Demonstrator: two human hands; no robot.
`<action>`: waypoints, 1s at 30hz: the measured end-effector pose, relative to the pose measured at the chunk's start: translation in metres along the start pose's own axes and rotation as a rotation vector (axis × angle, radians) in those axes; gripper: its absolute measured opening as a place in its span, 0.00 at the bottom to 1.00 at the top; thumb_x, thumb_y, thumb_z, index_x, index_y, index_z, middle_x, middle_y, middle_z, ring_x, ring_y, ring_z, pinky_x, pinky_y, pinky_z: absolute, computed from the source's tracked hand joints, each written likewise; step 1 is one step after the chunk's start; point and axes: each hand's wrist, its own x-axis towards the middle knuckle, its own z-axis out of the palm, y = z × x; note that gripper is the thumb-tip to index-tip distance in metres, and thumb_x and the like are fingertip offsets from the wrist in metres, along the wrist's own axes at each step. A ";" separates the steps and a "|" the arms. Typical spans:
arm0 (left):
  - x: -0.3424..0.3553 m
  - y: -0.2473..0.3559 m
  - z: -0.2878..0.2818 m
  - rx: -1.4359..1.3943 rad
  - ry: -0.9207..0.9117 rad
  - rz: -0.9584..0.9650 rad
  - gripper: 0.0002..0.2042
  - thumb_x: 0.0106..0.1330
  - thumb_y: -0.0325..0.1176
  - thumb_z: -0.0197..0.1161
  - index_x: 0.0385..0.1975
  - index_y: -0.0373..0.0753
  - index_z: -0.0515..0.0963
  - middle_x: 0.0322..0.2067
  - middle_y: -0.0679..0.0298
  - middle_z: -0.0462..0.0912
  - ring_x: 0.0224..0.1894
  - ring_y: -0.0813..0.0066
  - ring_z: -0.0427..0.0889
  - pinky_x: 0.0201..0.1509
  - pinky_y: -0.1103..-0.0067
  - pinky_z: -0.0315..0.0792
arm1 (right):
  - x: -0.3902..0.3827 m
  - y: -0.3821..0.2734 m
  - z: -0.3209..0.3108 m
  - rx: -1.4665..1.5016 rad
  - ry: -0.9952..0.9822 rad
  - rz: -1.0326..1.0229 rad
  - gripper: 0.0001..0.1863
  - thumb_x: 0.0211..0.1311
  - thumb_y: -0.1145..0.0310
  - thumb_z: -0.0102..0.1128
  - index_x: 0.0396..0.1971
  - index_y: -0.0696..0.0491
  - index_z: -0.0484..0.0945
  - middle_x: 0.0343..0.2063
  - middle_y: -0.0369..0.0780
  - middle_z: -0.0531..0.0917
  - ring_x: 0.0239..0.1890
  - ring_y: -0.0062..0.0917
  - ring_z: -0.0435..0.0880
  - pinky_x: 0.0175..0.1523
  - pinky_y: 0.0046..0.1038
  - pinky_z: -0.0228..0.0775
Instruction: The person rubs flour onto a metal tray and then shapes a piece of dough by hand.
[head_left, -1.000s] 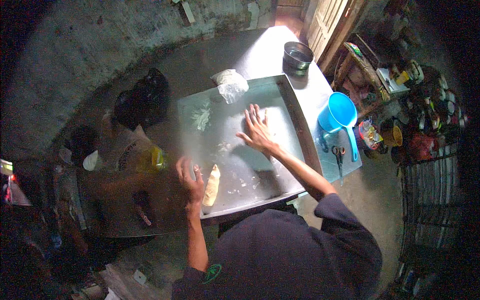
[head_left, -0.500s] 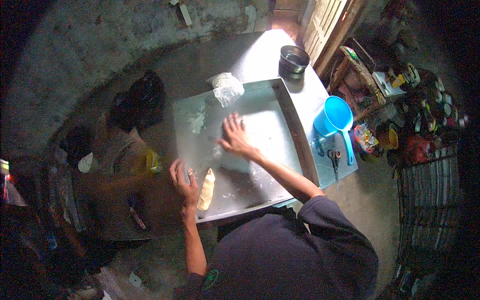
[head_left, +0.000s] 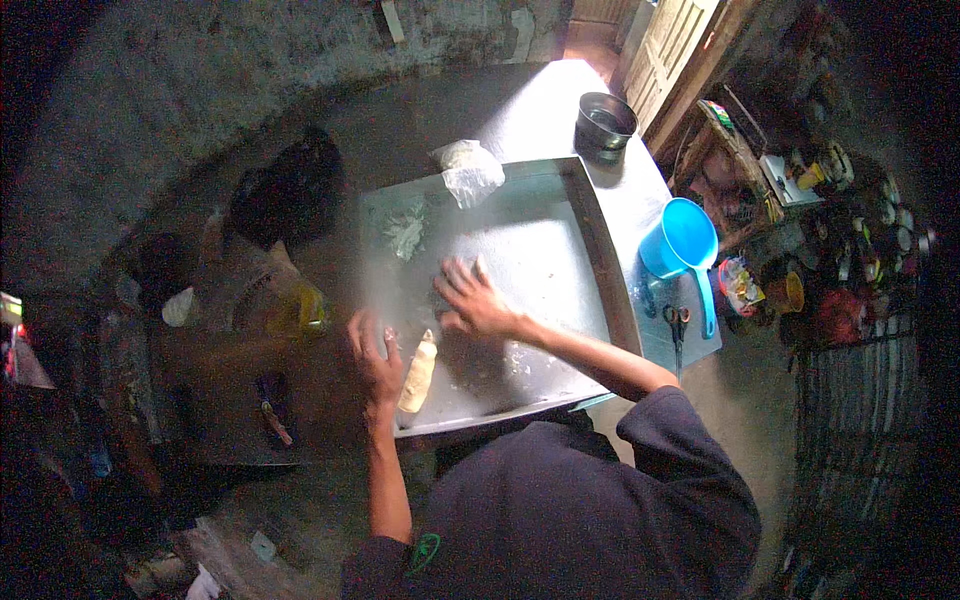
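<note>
- The right hand (head_left: 478,302), fingers splayed wide and slightly blurred, appears to hold nothing; whether its palm presses the metal cannot be told.
- Over the last second it has swept leftward and toward the body, from the middle of the large, shallow, rectangular grey metal tray (head_left: 540,240) to just beyond the roll.
- The left hand (head_left: 375,360) has stayed at the tray's left edge, fingers loosely bent and apart, seemingly holding nothing.
- Just right of it, the pale yellow, tapered dough-like roll (head_left: 418,375) lies in the tray's near left part, pointed end away from the body. It has hardly shifted, so the work in hand seems to concern the tray's floor rather than the roll.
- Farther out, the loose white powder patch (head_left: 405,232) remains unspread; the clear plastic bag of white contents (head_left: 470,175) sits at the far rim.
</note>
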 end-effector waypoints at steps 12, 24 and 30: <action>0.009 0.003 0.000 0.018 -0.034 0.034 0.18 0.69 0.30 0.57 0.57 0.31 0.72 0.60 0.50 0.68 0.63 0.49 0.68 0.68 0.60 0.63 | 0.008 0.013 0.004 -0.001 0.150 0.194 0.49 0.64 0.33 0.48 0.75 0.52 0.51 0.75 0.57 0.40 0.77 0.53 0.33 0.74 0.64 0.23; 0.009 0.006 0.005 -0.023 -0.022 0.063 0.16 0.68 0.27 0.57 0.54 0.34 0.73 0.59 0.50 0.69 0.63 0.49 0.68 0.67 0.58 0.64 | 0.007 0.034 -0.033 0.047 0.160 0.526 0.48 0.67 0.33 0.45 0.75 0.51 0.48 0.75 0.56 0.37 0.77 0.52 0.30 0.73 0.64 0.33; 0.004 0.004 -0.009 0.032 -0.033 0.049 0.16 0.68 0.28 0.57 0.54 0.34 0.74 0.59 0.51 0.69 0.62 0.50 0.69 0.67 0.59 0.64 | -0.067 -0.014 0.012 0.039 0.077 -0.038 0.44 0.69 0.33 0.37 0.75 0.47 0.50 0.75 0.54 0.44 0.78 0.46 0.38 0.74 0.63 0.20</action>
